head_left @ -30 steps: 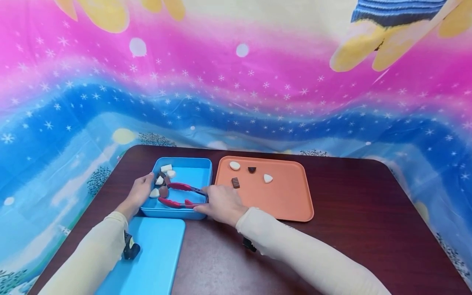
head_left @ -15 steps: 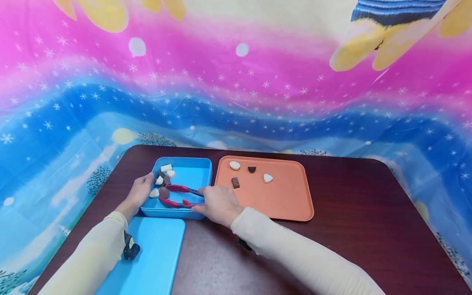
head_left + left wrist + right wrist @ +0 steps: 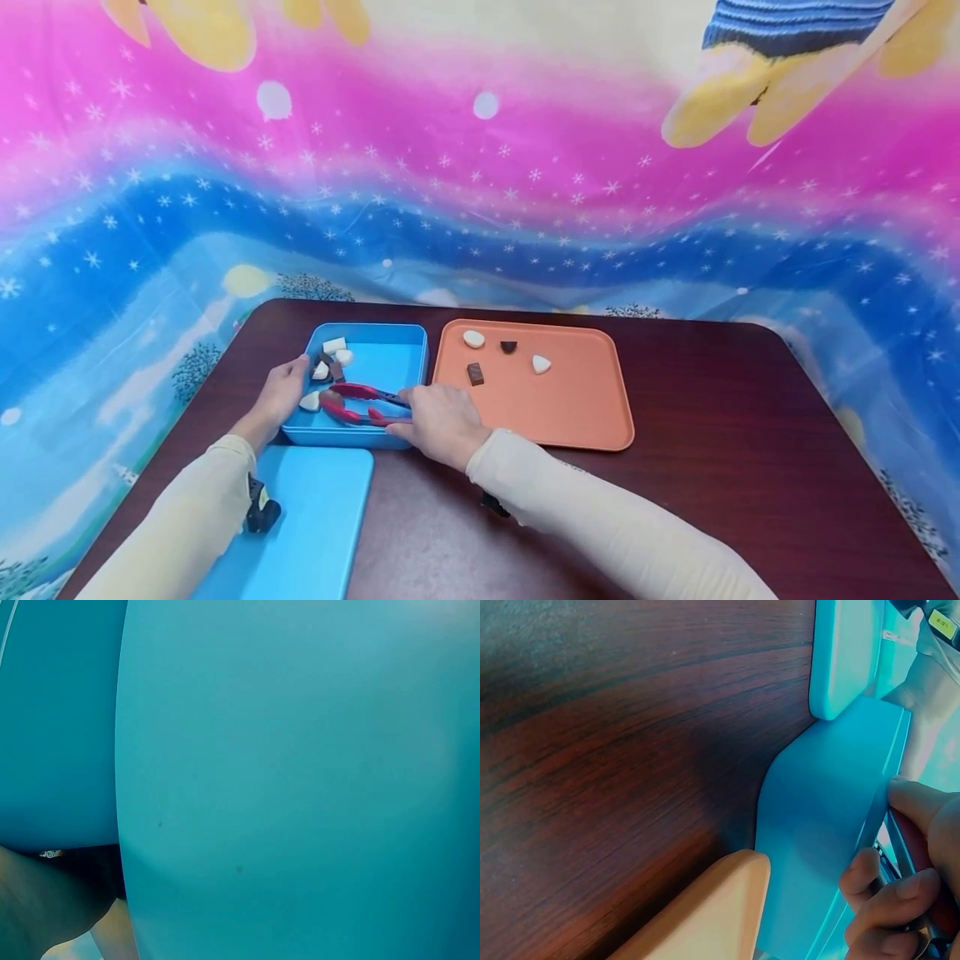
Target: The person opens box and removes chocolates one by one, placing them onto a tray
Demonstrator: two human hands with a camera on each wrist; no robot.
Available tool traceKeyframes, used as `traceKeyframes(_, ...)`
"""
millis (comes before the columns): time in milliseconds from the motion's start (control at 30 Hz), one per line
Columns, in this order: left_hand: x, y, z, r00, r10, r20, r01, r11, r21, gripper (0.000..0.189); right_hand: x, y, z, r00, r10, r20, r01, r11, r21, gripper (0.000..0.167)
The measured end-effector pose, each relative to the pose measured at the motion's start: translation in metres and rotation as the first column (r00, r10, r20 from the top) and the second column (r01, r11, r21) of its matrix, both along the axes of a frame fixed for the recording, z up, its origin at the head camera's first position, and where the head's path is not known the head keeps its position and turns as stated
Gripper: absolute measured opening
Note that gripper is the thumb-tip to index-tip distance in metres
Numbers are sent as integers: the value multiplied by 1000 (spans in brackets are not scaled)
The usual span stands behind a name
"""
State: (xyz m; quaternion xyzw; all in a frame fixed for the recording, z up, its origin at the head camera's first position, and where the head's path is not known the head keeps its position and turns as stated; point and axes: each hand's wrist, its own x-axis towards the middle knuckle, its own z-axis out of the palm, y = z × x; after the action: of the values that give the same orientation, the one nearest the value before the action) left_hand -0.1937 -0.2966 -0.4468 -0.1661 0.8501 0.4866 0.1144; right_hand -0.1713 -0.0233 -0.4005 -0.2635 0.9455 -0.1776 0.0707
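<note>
My right hand (image 3: 446, 425) grips a pair of red-tipped tongs (image 3: 360, 392) over the near part of a blue box (image 3: 408, 335). The tongs' tips pinch a round brown chocolate (image 3: 328, 398) at the left of the box. Beside it lie a white piece (image 3: 310, 402) and several white and brown chocolates (image 3: 337, 371) along the left wall. My left hand (image 3: 279, 396) holds the box by its left rim. In the right wrist view, curled fingers (image 3: 892, 907) wrap the tongs' handles just above the box's wall.
An orange tray (image 3: 555, 408) stands right of the box, bearing white pieces (image 3: 542, 364) and dark chocolates (image 3: 476, 374). In front of the box lies a flat blue lid (image 3: 315, 517). A patterned cloth (image 3: 525, 208) hangs behind the dark wooden table (image 3: 712, 433).
The tongs' arms have drawn together around the round brown chocolate, and my right hand has shifted slightly left. My left hand keeps its place on the box.
</note>
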Motion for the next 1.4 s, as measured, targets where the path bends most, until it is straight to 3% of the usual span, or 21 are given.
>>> traceKeyframes(600,1,2,-2,1000,-12,0,12,1000,25,75,-1,8,-1,996,-43,75,51,993,-105,46)
traceKeyframes(833,2,1,1,1000,-16,-7,16,1000,16,80,-1,18,7,986,-59,159,87,981,-174,55)
traceKeyframes(1233,2,0,1,1000,-8,-4,8,1000,18,80,1,34,11,993,-83,86,98,978,-186,59)
traceKeyframes(1400,2,1,1,1000,-8,-3,8,1000,13,80,4,42,15,989,-105,105,124,972,-200,57)
